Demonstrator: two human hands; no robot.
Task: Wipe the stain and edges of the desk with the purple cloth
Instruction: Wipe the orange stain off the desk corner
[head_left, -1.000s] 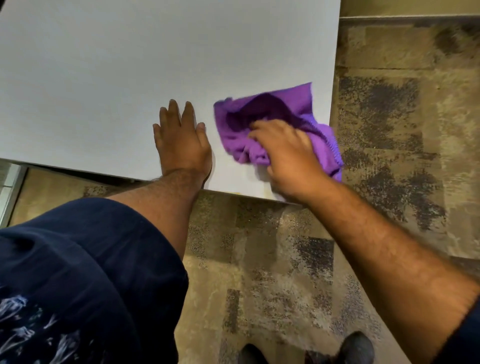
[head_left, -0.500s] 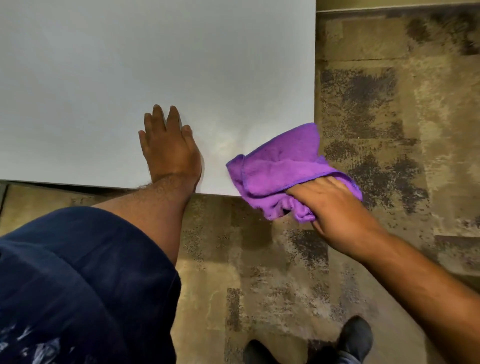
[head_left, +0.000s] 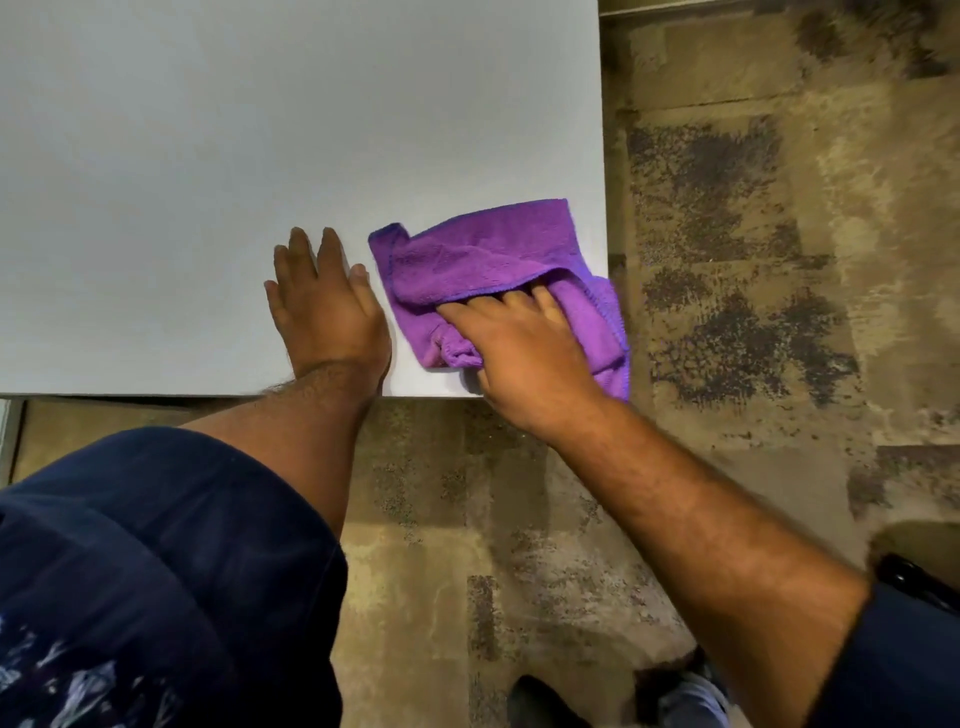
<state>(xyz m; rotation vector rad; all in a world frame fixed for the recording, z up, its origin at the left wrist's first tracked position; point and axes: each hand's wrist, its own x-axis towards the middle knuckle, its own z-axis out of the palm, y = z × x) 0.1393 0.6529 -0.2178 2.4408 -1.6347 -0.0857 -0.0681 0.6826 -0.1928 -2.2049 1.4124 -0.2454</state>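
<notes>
1. While the left hand lies flat on the desk, palm down, fingers straight and close together, it holds nothing; its heel sits at the near edge.
2. Right hand presses down on the cloth: fingers slightly spread and curled into a fold, bunching the fabric under the palm. A loose grip, not a pinch.
3. Cloth is crumpled on the near right corner of the desk. Most of it lies on the top; its right side hangs past the right edge over the carpet.
4. Gap between the two hands is small: left hand's outer finger is just beside the cloth's left edge, not touching.
5. No stain visible on the bare desk surface near the cloth; whatever is under it is hidden.
6. Versus 0.5 s ago: cloth and right hand were off the desk, past the near edge, with the cloth held in the air by the corner. Both are back on top at the corner. Left hand has stayed planted in the same spot.
7. Versus 1.0 s ago: roughly the same corner placement, cloth folded differently.
</notes>
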